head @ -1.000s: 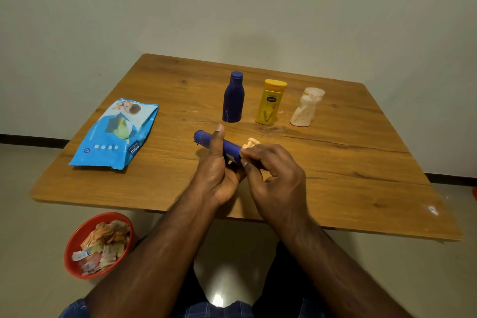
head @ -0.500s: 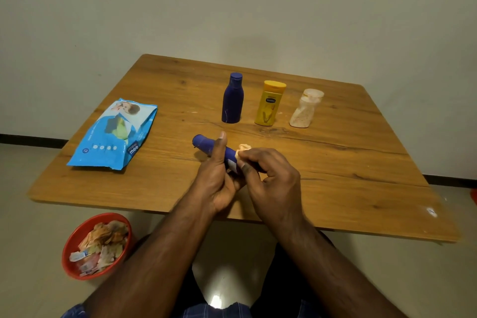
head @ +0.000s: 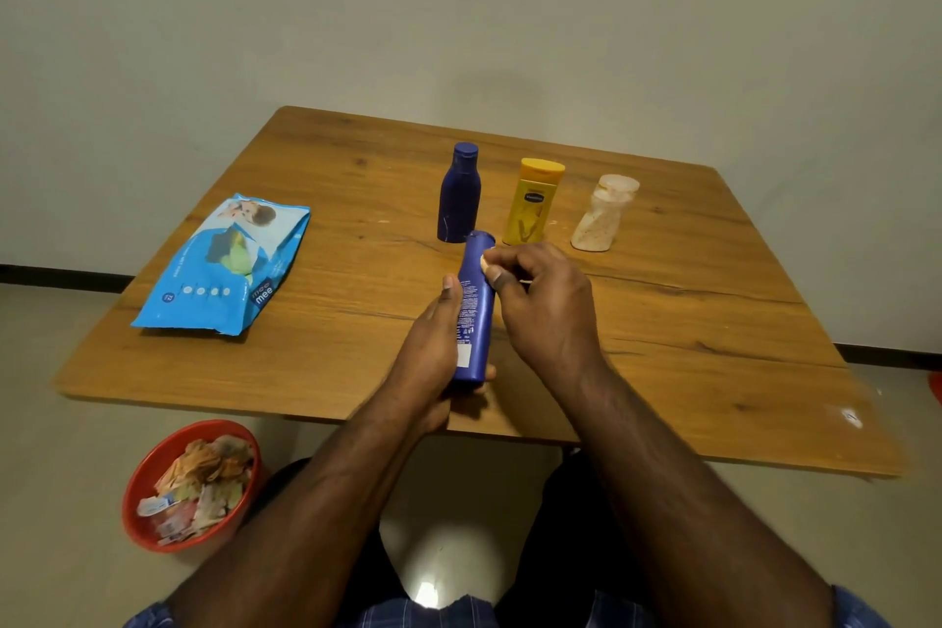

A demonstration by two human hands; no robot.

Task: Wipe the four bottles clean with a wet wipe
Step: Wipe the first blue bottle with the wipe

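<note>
Blue bottle (head: 475, 311) held by left hand (head: 433, 352); right hand (head: 540, 301) presses wipe (head: 487, 259).

Wood-grain table (head: 662, 321), glossy plastic pack (head: 224, 265)

A blue bottle (head: 475, 306) is held lengthwise, a crumpled wipe (head: 488, 259) against it; behind it stand a dark-blue bottle (head: 459, 194), a yellow bottle (head: 532, 201) and a pale bottle (head: 604, 214).

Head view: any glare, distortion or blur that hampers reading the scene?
Head view: wide-angle bending bows the table edges; a bright glare spot sits on the floor between the knees; lighting is dim and even; the held blue bottle stays sharp.
</note>
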